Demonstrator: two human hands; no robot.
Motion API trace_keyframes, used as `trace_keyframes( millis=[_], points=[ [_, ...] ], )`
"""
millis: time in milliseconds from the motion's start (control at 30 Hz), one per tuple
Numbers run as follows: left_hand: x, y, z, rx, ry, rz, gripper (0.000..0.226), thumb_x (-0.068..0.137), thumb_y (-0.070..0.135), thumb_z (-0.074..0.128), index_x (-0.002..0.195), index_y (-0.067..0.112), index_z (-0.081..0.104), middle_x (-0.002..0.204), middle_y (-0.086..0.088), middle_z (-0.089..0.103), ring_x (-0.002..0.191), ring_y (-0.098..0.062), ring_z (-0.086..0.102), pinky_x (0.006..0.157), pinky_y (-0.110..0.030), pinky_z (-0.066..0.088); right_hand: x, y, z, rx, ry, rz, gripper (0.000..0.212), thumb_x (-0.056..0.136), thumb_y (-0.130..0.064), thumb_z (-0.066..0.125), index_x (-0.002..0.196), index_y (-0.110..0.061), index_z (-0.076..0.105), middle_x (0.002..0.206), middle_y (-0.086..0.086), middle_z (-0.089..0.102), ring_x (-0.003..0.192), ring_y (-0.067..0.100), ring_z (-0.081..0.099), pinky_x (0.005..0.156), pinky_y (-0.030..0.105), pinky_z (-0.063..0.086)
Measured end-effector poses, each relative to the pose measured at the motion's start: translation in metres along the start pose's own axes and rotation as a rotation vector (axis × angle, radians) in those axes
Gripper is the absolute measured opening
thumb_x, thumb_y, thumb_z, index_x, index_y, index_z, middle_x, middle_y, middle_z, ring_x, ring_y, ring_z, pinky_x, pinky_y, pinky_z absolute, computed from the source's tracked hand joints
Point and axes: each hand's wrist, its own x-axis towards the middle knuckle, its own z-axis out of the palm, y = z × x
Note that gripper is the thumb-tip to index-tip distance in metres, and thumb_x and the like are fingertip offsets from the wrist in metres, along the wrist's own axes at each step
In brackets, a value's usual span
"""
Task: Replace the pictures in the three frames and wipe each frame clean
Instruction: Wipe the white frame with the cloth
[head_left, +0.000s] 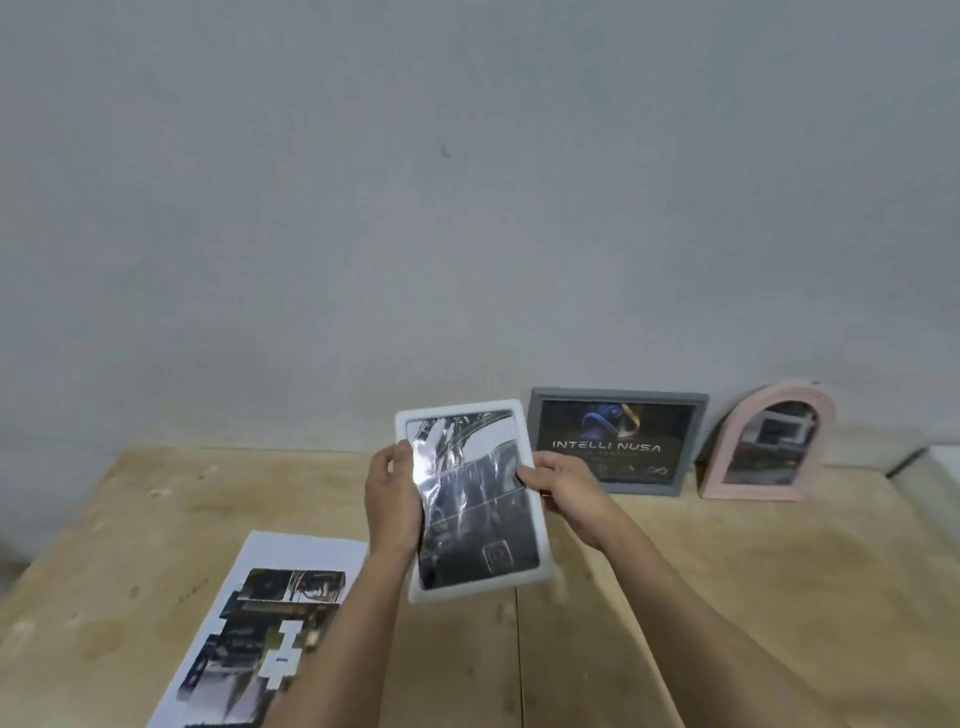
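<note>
Both hands hold the white frame (475, 501) in the air above the desk (675, 571), near the centre. The left hand (390, 501) has its grip closed on the frame's 9 o'clock edge, and the right hand (563, 483) pinches the 3 o'clock edge. A shiny dark picture (478, 519) fills the frame. At 2 o'clock the grey frame (618, 441) and the pink arched frame (769, 444) lean on the wall (467, 208). At 7 o'clock a printed sheet (265, 623) lies flat on the desk.

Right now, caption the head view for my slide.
Both hands hold the white frame above the table; grey frame and pink frame lean behind.
</note>
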Motion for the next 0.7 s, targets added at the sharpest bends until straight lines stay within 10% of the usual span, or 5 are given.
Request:
trace_keyframes(
  millis=[167, 333, 700],
  points=[
    [-0.034, 0.019, 0.051, 0.129, -0.392, -0.001, 0.041, 0.090, 0.051, 0.056, 0.108, 0.016, 0.067, 0.109, -0.003, 0.070, 0.102, -0.027, 0.064, 0.096, -0.047, 0.050, -0.070, 0.002, -0.075, 0.086, 0.266, -0.042, 0.015, 0.086, -0.016, 0.067, 0.099, -0.010, 0.072, 0.099, 0.019, 0.072, 0.081, 0.025, 0.065, 0.084, 0.043, 0.053],
    [-0.074, 0.035, 0.126, 0.250, -0.750, 0.086, 0.019, 0.097, 0.019, 0.061, 0.085, 0.012, 0.074, 0.078, -0.007, 0.074, 0.072, -0.020, 0.065, 0.066, -0.035, 0.050, -0.138, 0.014, -0.161, 0.108, 0.528, -0.056, 0.014, 0.086, -0.015, 0.066, 0.098, -0.007, 0.071, 0.092, 0.021, 0.071, 0.079, 0.026, 0.063, 0.079, 0.043, 0.053],
    [-0.165, 0.047, 0.365, 0.344, -1.081, 0.129, 0.025, 0.100, 0.020, 0.057, 0.082, 0.010, 0.071, 0.068, -0.002, 0.073, 0.061, -0.014, 0.067, 0.066, -0.038, 0.058, -0.221, 0.039, -0.348, 0.168, 0.842, -0.051, 0.015, 0.089, -0.013, 0.062, 0.101, -0.007, 0.069, 0.091, 0.016, 0.073, 0.077, 0.024, 0.067, 0.076, 0.039, 0.056]
  ],
)
